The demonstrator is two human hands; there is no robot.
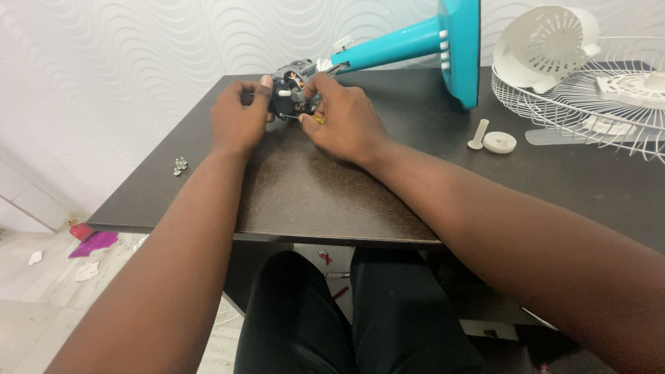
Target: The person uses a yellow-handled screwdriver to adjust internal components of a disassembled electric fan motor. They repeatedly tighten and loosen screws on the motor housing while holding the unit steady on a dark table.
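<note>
In the head view, the fan motor [294, 90] is lying half hidden between the two hands, so only its dark housing, some copper winding and a short white stub are showing; the small parts at its front are hard to make out. The left hand [239, 118] is reaching in from the lower left, back of the hand up, fingers curling around the motor's left side and gripping it. The right hand [344, 119] is coming in from the lower right, its fingers clenching on the motor's right side, with a small yellow piece [319, 120] and a thin metal pin [289, 116] peeking out beneath the fingertips. The motor is sitting at the far middle of the dark counter [312, 187], joined to a teal fan stand [415, 41] whose long axis is running up and to the right, base tipped on edge and partly cut off at the top. A few loose screws [180, 165] are lying to the left, a white cap [499, 142] and a white peg [478, 134] to the right, near a white wire grille [589, 104] that is running out of frame.
</note>
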